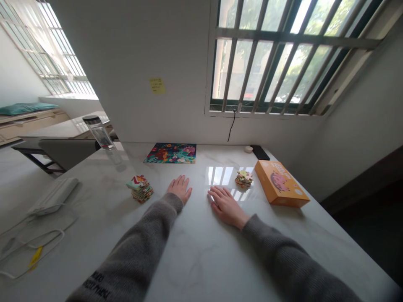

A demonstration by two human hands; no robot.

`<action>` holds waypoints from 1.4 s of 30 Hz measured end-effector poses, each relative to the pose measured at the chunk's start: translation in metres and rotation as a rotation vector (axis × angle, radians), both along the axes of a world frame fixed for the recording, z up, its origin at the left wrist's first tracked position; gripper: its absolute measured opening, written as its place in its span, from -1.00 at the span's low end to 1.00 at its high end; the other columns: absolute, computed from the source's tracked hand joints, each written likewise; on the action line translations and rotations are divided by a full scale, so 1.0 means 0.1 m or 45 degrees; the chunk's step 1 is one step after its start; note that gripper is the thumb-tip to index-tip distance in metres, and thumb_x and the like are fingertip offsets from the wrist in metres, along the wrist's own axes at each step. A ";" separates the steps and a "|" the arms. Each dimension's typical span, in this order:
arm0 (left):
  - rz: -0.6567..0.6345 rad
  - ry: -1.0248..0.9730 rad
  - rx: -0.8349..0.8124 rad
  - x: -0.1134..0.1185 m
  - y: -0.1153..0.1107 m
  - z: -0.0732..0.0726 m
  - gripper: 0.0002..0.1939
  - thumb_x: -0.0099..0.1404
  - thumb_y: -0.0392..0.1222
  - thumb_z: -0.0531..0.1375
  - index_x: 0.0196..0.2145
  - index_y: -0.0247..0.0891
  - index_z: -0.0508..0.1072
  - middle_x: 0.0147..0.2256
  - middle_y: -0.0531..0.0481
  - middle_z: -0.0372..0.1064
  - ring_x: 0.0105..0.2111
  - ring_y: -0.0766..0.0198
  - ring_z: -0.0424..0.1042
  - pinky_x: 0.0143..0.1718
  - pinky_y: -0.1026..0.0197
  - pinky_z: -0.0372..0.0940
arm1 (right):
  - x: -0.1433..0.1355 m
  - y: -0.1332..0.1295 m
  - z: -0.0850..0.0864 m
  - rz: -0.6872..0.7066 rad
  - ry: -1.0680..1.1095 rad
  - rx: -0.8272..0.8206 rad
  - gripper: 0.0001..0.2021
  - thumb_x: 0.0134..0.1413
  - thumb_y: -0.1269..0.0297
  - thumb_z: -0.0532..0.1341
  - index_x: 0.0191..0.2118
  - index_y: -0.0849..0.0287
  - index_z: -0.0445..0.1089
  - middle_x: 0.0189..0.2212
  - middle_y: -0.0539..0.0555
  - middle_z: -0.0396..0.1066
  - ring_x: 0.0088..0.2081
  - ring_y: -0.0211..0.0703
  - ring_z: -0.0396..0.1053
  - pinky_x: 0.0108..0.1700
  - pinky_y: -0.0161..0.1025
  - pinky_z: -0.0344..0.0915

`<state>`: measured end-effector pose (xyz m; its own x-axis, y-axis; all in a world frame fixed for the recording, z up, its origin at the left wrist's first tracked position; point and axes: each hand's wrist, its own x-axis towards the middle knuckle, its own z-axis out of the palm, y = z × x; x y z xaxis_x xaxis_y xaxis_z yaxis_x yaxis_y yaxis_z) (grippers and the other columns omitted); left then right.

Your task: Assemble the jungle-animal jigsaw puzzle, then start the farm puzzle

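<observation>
My left hand (179, 188) lies flat on the white marbled table (189, 260), fingers stretched forward and holding nothing. Just left of it stands a stack of jigsaw puzzle pieces (141, 189), its top piece turned askew. My right hand (227, 205) also rests palm down, with its fingers out and nothing in them. A second, smaller stack of puzzle pieces (244, 179) is beyond it to the right. Farther right is an orange box (280, 183) with a pink picture on top. A colourful picture sheet (171, 153) lies beyond my left hand, by the wall.
A clear bottle with a dark lid (100, 133) stands at the back left. On the left lie a white device (56, 196) and its cable (59, 239). A black phone-like slab (260, 152) and a small white round object (248, 149) are near the wall.
</observation>
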<state>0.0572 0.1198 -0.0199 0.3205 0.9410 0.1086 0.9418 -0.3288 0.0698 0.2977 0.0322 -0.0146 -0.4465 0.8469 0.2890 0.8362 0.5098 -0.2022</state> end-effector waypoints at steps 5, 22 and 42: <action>-0.082 0.008 -0.010 -0.07 -0.35 0.00 -0.44 0.42 -0.06 -0.01 0.31 -0.29 0.21 0.36 -0.23 0.05 0.38 0.00 0.01 0.35 -0.13 -0.04 | 0.21 0.14 0.09 -0.167 0.125 0.326 -0.55 0.32 0.37 -0.01 0.28 0.17 0.20 0.26 0.23 0.25 0.29 0.07 0.13 0.35 0.13 0.02; -0.172 -0.647 0.789 -0.65 -0.69 0.34 -0.74 0.33 -0.24 0.10 -0.10 -0.16 0.53 -0.13 -0.11 0.45 -0.05 0.07 0.38 0.08 0.00 0.21 | 0.24 0.09 -0.10 -0.015 0.135 0.290 -0.56 0.27 0.38 0.07 0.24 0.12 0.23 0.25 0.24 0.21 0.24 0.12 0.18 0.23 0.11 0.19; 0.529 -0.651 0.687 -1.45 -0.38 0.21 -0.60 0.28 -0.07 0.19 0.06 -0.13 0.48 0.07 -0.17 0.33 0.06 -0.07 0.27 0.13 -0.10 0.20 | 0.29 0.12 -0.15 0.015 0.199 0.202 -0.52 0.22 0.38 0.09 0.24 0.09 0.23 0.19 0.22 0.31 0.19 0.08 0.28 0.18 0.08 0.30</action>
